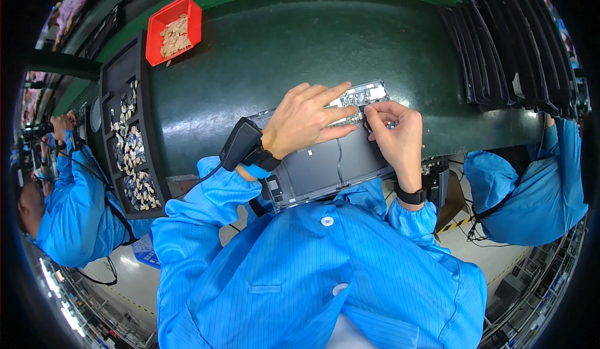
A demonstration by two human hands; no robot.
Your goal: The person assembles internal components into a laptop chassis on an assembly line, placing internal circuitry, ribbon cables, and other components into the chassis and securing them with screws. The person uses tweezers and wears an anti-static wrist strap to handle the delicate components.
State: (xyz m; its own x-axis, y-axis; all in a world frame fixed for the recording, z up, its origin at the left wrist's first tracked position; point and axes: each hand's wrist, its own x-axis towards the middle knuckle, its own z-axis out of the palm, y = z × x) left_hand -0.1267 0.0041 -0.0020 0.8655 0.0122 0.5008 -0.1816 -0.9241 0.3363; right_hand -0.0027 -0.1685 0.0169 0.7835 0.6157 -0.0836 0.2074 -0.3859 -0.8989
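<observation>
An opened flat device, tablet-like, lies tilted at the table's near edge, with a dark grey inside and a thin cable running across it. Along its far side runs a strip of circuit board and metal parts. My left hand rests over the device's far left part, fingers stretched toward the board and holding nothing visible. At the board's right part, my right hand is closed in a pinch. Something small and dark shows by its fingertips, too hidden to name. Both wrists wear black straps with black box-shaped units.
A red bin with small tan pieces stands at the far left of the green table. Left of me, a black compartment tray holds many small parts. Black folders or trays stand in a row at right. Blue-clothed people sit on both sides.
</observation>
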